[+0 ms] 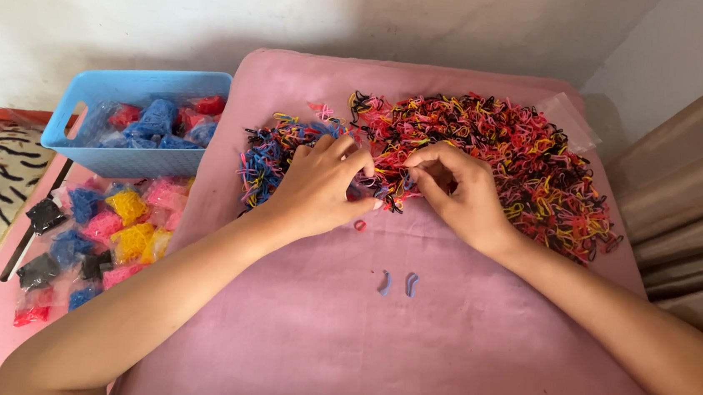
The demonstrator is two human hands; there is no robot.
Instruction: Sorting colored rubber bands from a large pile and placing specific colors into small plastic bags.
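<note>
A: Hands?
B: Left hand [319,185] and right hand [457,189] side by side, fingertips curled in, pinching at the near edge of the heap of small coloured elastic bands [472,148]. Can't tell if either grips a band.
A: Heap vs hands?
B: Spreads away from both, mostly beyond the right hand.
A: Nearer in?
B: One red band [359,225] just under left fingers; two blue bands [397,283] btwn the wrists. Rest of pink cushion [373,350] bare.
A: Edges?
B: Outside left arm: bagged sorted bands [106,237], blue basket [136,118] w/ more bags.
</note>
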